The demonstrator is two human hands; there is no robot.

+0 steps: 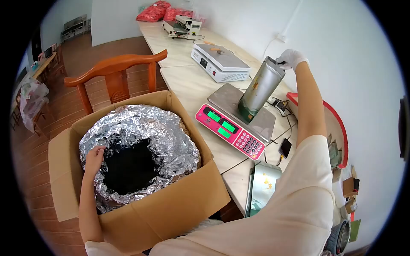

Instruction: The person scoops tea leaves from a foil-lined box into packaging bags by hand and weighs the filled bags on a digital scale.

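Note:
My right hand [292, 59], in a white glove, is closed on the top edge of a tall silver and green bag [261, 88]. The bag stands a little tilted on the steel plate [222, 99] of a pink digital scale [230, 130] with green displays. My left hand [95, 158] is bare, its fingers pressed together at the inner rim of crumpled foil [173, 143]. That foil lines a cardboard box [166, 209] and surrounds a dark mass [130, 168]. Whether the left fingers pinch the foil or a bit of the dark stuff is too small to tell.
A white heating-plate device [222, 64] and a sealing machine [183, 27] stand farther back on the table. Flat silver bags [262, 185] and a phone [285, 148] lie near my right arm. Behind the box is a wooden chair [115, 81]. Cables run beside the scale.

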